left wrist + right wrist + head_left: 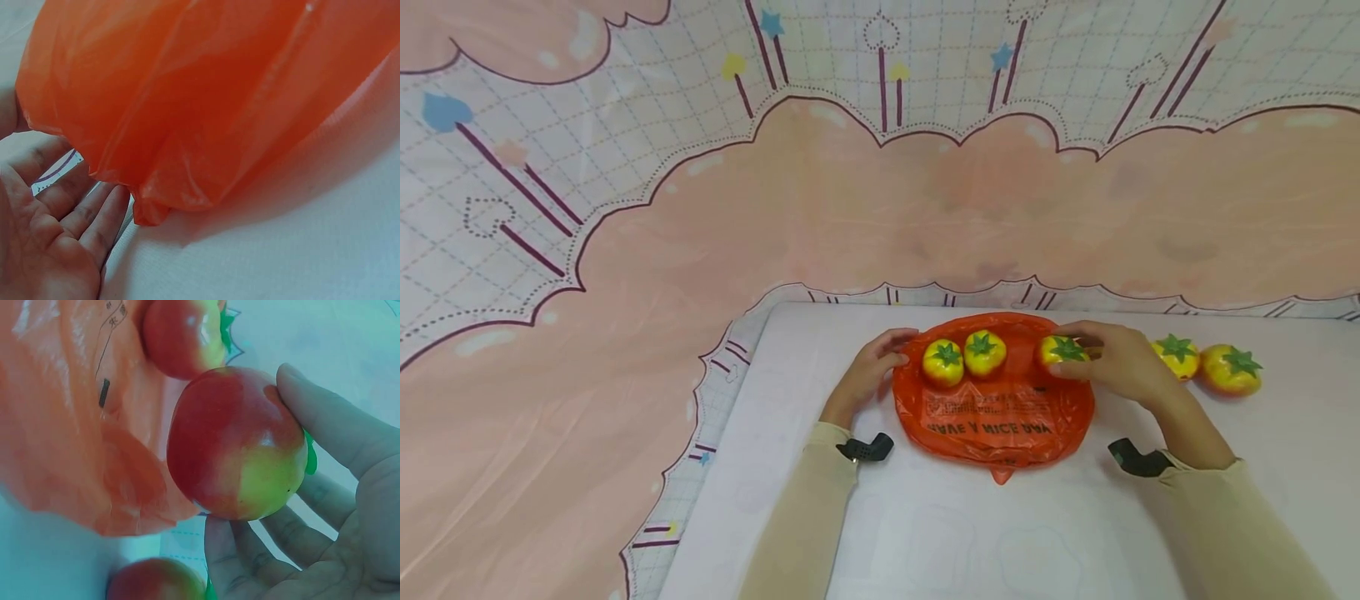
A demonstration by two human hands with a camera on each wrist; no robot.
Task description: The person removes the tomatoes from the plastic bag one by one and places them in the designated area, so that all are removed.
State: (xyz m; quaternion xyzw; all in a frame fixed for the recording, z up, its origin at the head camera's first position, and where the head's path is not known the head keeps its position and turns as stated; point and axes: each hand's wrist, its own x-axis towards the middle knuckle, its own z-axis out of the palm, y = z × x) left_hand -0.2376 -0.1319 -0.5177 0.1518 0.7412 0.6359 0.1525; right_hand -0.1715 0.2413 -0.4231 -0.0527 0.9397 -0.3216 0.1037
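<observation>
Toy tomato (1058,348), red-yellow, is at the right rim of the red plastic bag (1058,435), gripped btw. thumb & fingers of the R hand (1116,357). The L hand (868,368) has its fingers loosely extended & touches the bag's left side. Two other toy tomatoes (943,365) lie inside the bag, & two more tomatoes (1229,373) are on the white desk (955,533), near the R hand.

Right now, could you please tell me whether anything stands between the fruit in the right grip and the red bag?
Nothing visible does: the right grip holds its fruit at the red bag's right side; the two fruits lie farther left, with bare bag between.
</observation>
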